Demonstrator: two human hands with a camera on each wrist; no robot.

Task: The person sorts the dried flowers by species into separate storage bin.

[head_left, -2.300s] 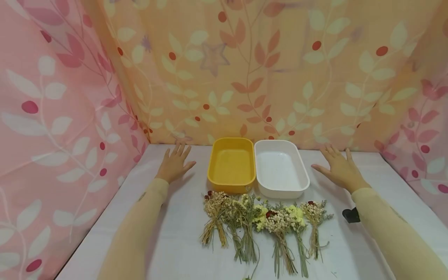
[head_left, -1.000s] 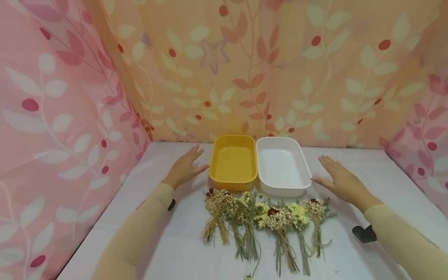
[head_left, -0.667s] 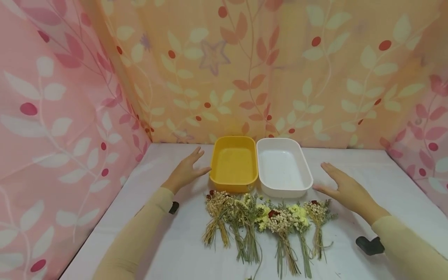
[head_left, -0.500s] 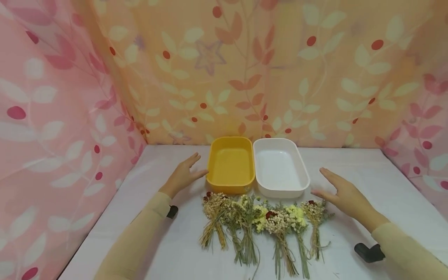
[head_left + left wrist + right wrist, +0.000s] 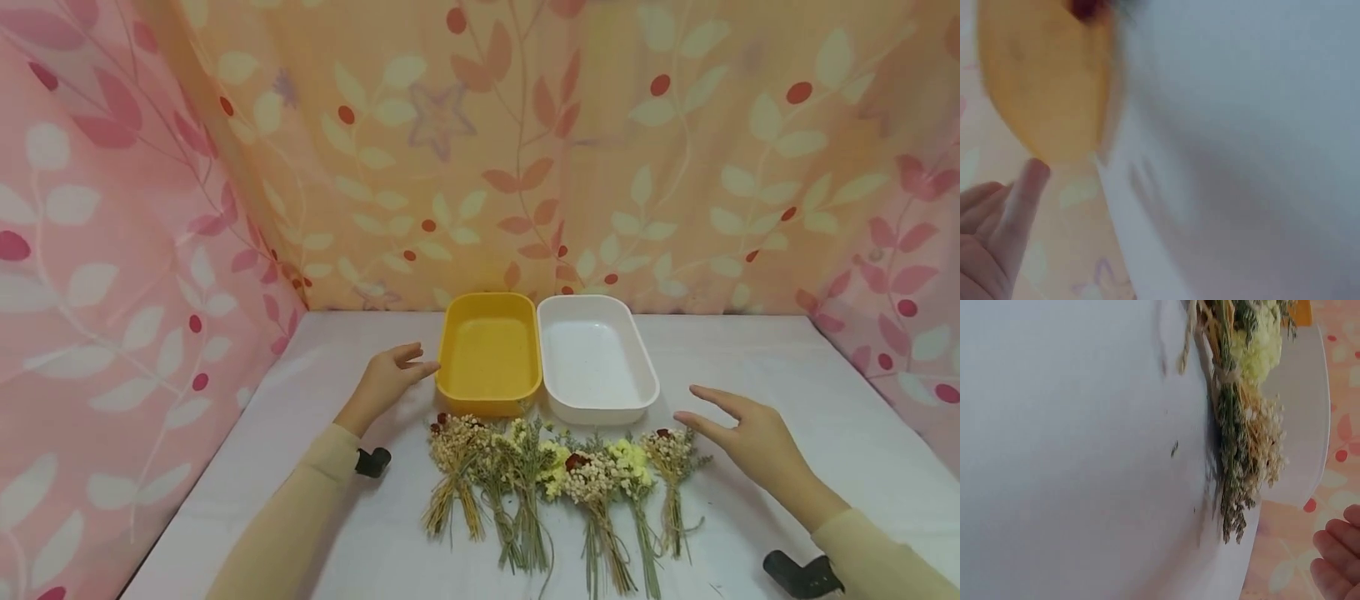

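Observation:
My left hand [image 5: 384,383] is at the left of the yellow tray [image 5: 487,354], thumb tip right at the rim, holding nothing. In the left wrist view its fingers [image 5: 1019,215] show below the blurred yellow tray [image 5: 1047,81]. To the right of the white tray [image 5: 596,362], my right hand [image 5: 761,442] hovers with thumb and fingers apart, nothing between them. Nearest to it lies the rightmost dried flower bunch [image 5: 671,462]. Several tied bunches form a row before the trays, among them a straw-coloured bunch [image 5: 453,458], a bunch with a red bloom [image 5: 592,483] and a yellow-flowered bunch [image 5: 633,467].
The two trays stand side by side on a white-covered table [image 5: 750,358]. Behind it hangs an orange leaf-patterned curtain [image 5: 600,167], with a pink curtain [image 5: 97,250] at the left. Black wrist mounts [image 5: 798,575] stick out below both sleeves.
Both hands, earlier spread flat beyond the trays' sides, have turned and drawn back toward me. The left has come in to the yellow tray; the right has come down level with the bunches.

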